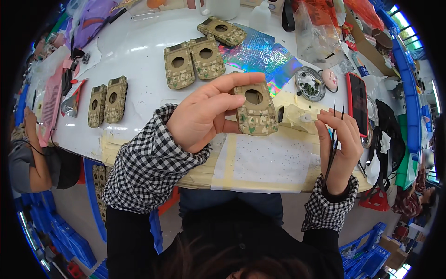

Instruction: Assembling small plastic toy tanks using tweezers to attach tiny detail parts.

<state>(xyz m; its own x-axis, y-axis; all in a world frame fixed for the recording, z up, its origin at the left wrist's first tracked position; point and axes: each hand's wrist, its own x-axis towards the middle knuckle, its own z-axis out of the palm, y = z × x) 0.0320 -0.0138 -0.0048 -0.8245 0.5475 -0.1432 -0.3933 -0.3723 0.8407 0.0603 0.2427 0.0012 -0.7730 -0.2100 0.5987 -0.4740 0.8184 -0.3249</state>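
Note:
My left hand [197, 114] grips a camouflage toy tank hull [257, 117] by its sides, tilted up above the table, with the round hole facing me. Black tweezers [331, 160] lie across my right hand [346, 144], their tips pointing away from me. The right thumb and forefinger are pinched at a small white piece [307, 118], too small to name, over a block wrapped in yellowish tape [293, 117]. Farther off, several matching hulls [179, 66] lie on the table, and a pair of them [115, 98] rests at the left.
A white sheet with tiny specks [269, 162] is taped along the near edge. Right of my hands are a round metal dish [310, 83] of small dark green parts and a red-cased phone [357, 104]. Shiny holographic film [260, 53] lies beyond. Another person's arm [35, 153] shows at far left.

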